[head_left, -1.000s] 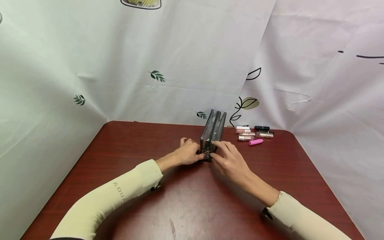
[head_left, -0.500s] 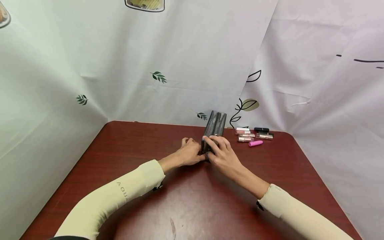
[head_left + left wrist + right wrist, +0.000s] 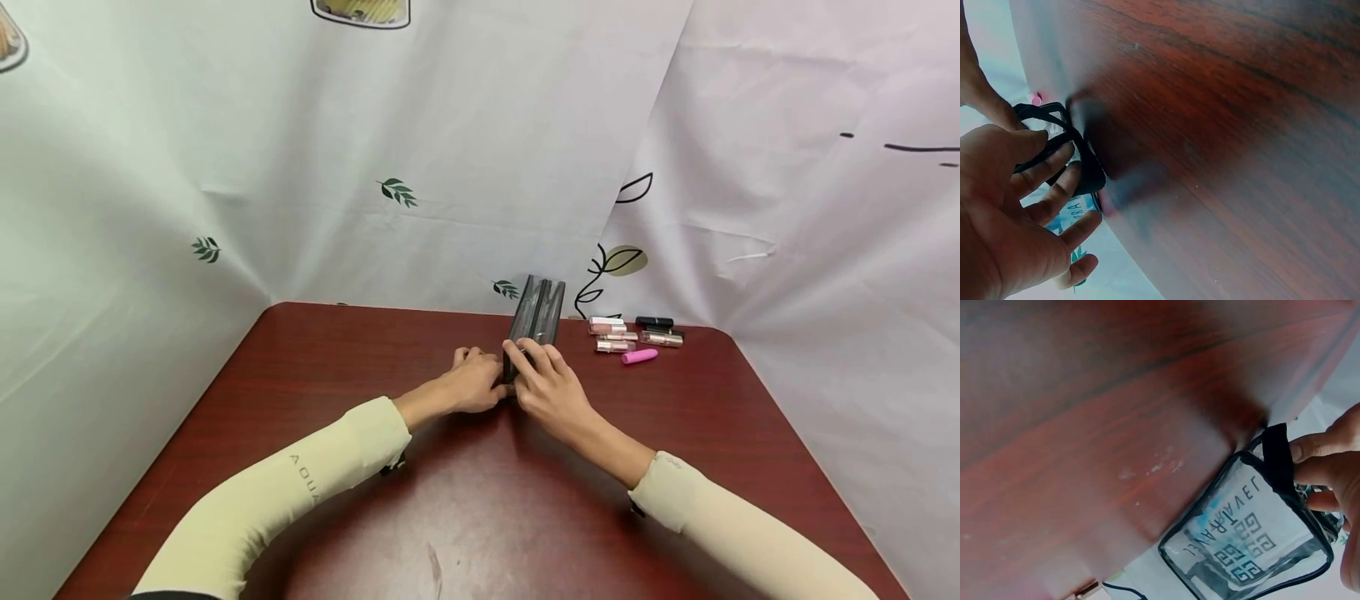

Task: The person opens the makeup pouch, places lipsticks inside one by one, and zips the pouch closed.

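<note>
A see-through travel pouch [image 3: 536, 315] with black trim stands at the table's back edge. Dark lettering that reads TRAVEL shows on its clear side [image 3: 1241, 528] in the right wrist view. My left hand [image 3: 472, 385] grips the pouch's near end from the left, fingers bent against its black edging [image 3: 1091, 169] in the left wrist view. From the other side, my right hand [image 3: 551, 392] pinches the top of that near end. The right thumb [image 3: 1310, 447] lies against a black strap [image 3: 1279, 459]. My fingers hide the near end in the head view.
Right of the pouch lie several small cosmetic tubes [image 3: 615, 346], some pale pink and clear. A bright pink tube [image 3: 639, 357] lies nearest, and a black one [image 3: 655, 322] farther back. White printed cloth [image 3: 450, 150] hangs behind the reddish-brown table [image 3: 480, 500].
My right hand has shifted left and over the pouch's near end, its fingers now across the top. The left hand has stayed in about the same place.
</note>
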Action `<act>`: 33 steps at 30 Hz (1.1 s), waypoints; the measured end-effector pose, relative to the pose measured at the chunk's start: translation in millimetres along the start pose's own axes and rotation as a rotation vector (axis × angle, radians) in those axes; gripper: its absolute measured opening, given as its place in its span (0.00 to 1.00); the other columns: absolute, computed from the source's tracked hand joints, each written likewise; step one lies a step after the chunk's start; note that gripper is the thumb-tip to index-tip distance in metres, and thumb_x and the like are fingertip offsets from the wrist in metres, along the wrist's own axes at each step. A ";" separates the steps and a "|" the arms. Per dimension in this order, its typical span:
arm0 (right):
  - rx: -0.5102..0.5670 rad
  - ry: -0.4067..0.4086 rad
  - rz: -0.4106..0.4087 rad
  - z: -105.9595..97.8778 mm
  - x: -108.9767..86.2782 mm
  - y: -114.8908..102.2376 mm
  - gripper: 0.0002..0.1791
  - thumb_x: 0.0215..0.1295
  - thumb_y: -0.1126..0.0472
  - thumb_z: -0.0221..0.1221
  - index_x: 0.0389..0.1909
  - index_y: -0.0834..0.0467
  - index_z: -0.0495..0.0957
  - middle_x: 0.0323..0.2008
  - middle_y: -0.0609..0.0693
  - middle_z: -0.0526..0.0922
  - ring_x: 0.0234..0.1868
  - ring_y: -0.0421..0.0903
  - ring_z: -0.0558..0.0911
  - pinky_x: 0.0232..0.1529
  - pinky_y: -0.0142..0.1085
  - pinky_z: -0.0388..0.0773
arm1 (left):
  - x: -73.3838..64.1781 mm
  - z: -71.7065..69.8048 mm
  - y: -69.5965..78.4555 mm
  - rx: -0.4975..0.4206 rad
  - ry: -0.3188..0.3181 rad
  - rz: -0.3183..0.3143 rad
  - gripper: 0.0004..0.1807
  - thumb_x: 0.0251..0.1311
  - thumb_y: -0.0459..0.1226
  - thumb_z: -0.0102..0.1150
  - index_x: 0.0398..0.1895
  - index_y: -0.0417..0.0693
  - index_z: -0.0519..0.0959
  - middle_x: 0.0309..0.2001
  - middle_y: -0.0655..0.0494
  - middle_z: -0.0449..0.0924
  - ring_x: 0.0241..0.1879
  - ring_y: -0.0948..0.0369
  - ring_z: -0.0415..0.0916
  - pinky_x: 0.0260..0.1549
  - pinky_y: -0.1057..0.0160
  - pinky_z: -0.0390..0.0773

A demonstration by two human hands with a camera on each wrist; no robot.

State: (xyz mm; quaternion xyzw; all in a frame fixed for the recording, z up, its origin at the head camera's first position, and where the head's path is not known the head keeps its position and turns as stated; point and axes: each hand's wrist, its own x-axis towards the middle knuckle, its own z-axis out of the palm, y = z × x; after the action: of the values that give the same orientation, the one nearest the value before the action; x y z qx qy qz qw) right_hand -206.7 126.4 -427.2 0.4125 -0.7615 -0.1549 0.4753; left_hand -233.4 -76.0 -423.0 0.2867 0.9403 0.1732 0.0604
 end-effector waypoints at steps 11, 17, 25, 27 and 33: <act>-0.061 -0.027 -0.020 -1.8 0.7 0.7 0.15 0.74 0.58 0.58 0.37 0.59 0.93 0.69 0.55 0.86 0.68 0.54 0.77 0.62 0.44 0.73 | 4.4 -1.3 0.7 0.007 -0.015 -0.011 0.15 0.83 0.47 0.62 0.47 0.45 0.89 0.57 0.44 0.86 0.68 0.35 0.75 0.74 0.30 0.63; -0.049 -0.027 -0.010 -1.7 2.1 2.4 0.16 0.74 0.58 0.57 0.41 0.62 0.92 0.70 0.56 0.85 0.67 0.54 0.77 0.61 0.45 0.73 | 6.5 -2.1 -0.1 -0.004 -0.013 -0.007 0.15 0.83 0.47 0.61 0.49 0.45 0.89 0.57 0.44 0.87 0.69 0.35 0.75 0.76 0.30 0.62; -0.063 -0.079 -0.014 -3.5 2.2 2.4 0.14 0.75 0.59 0.56 0.40 0.59 0.90 0.72 0.56 0.83 0.69 0.56 0.75 0.62 0.45 0.71 | 7.9 -2.4 -2.2 -0.030 -0.019 -0.016 0.15 0.83 0.47 0.61 0.44 0.47 0.89 0.50 0.47 0.89 0.64 0.36 0.78 0.76 0.30 0.61; -0.065 -0.096 -0.012 -4.1 2.3 2.0 0.12 0.74 0.58 0.59 0.39 0.59 0.90 0.73 0.57 0.83 0.71 0.57 0.76 0.63 0.46 0.71 | 8.5 -2.1 -2.7 -0.037 -0.020 -0.018 0.15 0.83 0.47 0.62 0.41 0.48 0.89 0.47 0.48 0.90 0.61 0.37 0.80 0.75 0.30 0.62; -0.013 -0.170 0.044 -8.4 7.1 2.4 0.10 0.66 0.57 0.69 0.36 0.60 0.88 0.75 0.60 0.80 0.75 0.63 0.76 0.64 0.50 0.70 | 11.5 -0.9 -4.6 -0.056 -0.043 -0.039 0.18 0.82 0.46 0.62 0.31 0.50 0.86 0.38 0.50 0.88 0.61 0.38 0.80 0.75 0.32 0.61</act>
State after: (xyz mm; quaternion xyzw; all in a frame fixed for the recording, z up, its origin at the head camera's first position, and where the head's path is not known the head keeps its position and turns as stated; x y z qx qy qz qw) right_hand -202.3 123.7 -417.3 0.3781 -0.8069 -0.1840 0.4148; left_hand -245.5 -73.4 -424.1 0.2701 0.9389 0.1922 0.0920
